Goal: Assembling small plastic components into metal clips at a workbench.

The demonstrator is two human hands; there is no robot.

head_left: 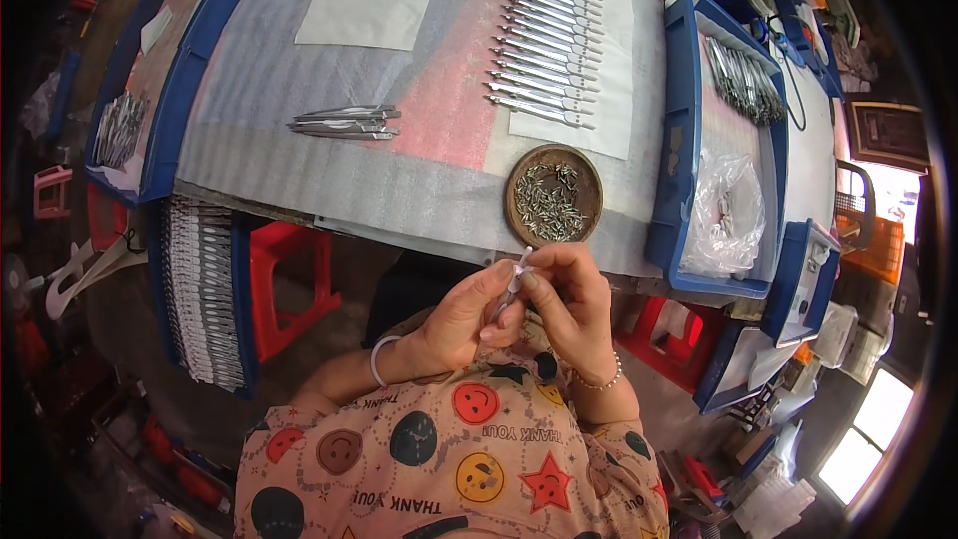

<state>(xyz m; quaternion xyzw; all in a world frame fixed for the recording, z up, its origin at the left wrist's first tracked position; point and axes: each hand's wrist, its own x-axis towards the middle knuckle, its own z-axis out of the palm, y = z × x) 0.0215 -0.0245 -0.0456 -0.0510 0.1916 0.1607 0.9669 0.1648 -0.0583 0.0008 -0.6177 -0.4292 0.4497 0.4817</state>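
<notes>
My left hand [462,315] is closed round a slim silver metal tool [512,288], just in front of the table edge. The fingers of my right hand [576,301] pinch the tool's upper end, close to the left fingertips. Whether a small part is also between the right fingers I cannot make out. Right beyond my hands stands a round brown bowl [513,202] holding many small metal pins [554,208]. Behind the bowl, a long row of slim silver tools [544,70] lies side by side on a white sheet [621,90].
A small pile of slim metal pieces [344,122] lies on the table left of the bowl. Blue trays [679,160] with metal parts and a clear plastic bag [726,220] flank the right. Another blue tray [195,70] stands left, above a crate of stacked tools [203,289]. Red stools [289,284] stand below.
</notes>
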